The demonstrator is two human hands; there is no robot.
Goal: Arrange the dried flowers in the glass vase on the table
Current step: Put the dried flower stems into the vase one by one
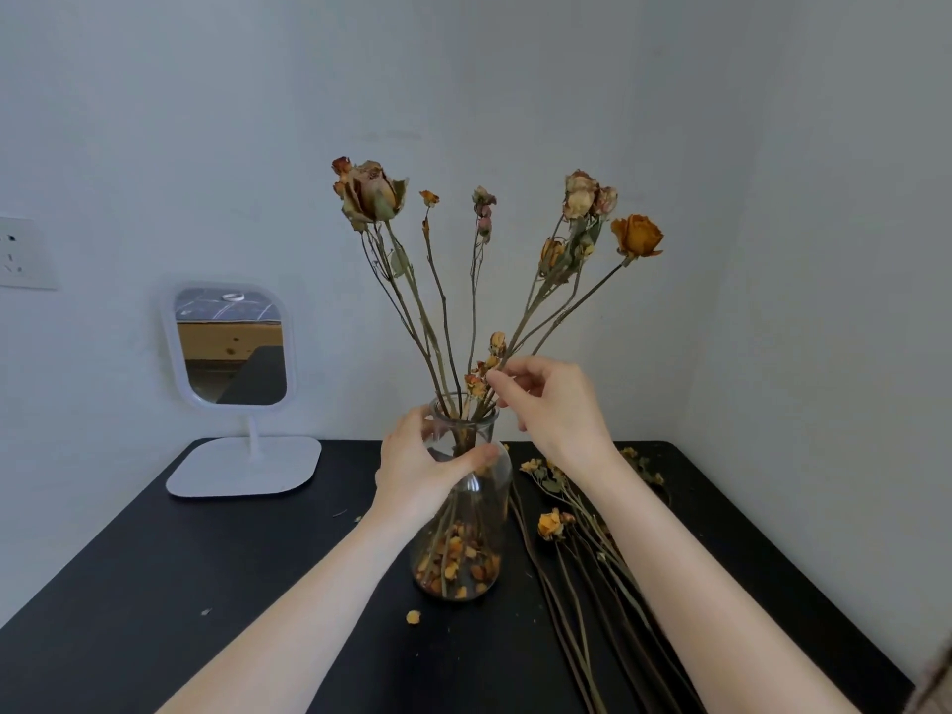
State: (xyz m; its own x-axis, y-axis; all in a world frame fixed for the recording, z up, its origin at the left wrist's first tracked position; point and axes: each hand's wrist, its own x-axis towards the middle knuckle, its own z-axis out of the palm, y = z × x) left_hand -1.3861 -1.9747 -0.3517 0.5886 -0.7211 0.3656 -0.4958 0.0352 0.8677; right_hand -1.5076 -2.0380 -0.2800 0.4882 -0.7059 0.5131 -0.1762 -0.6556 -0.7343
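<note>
Partly done: left grip [422, 466] clasps the vase [463, 553], right grip [551, 409] pinches a standing stem [497, 346] (loose stems [579, 559] wait on the bench [206, 584]).

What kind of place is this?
Probably a room in a home, perhaps a bedroom. A small black table stands in a corner with a white stand mirror on it, beside a socket, and a vase of dried flowers.
</note>
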